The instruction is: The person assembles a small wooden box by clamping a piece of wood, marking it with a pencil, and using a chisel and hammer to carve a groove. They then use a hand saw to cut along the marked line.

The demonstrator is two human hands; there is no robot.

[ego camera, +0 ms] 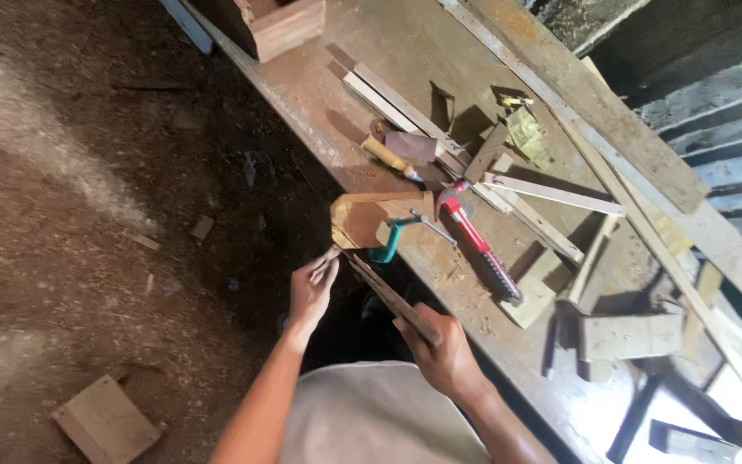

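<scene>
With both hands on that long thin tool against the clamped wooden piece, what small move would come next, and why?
Probably a short push of the long thin wooden-handled tool forward along the edge of the tan wooden piece. The right hand grips its near end, the left hand pinches its far tip at the piece's lower corner, and the teal clamp pins the piece to the brown workbench, so it looks steadied for a stroke.

wooden box (281,26): cut off by top edge | file (392,301) handle: hidden in right hand (440,352)

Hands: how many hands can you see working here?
2. The left hand pinches the far end of a long thin wooden strip beside the clamped wooden block. The right hand grips the strip's near end.
</scene>
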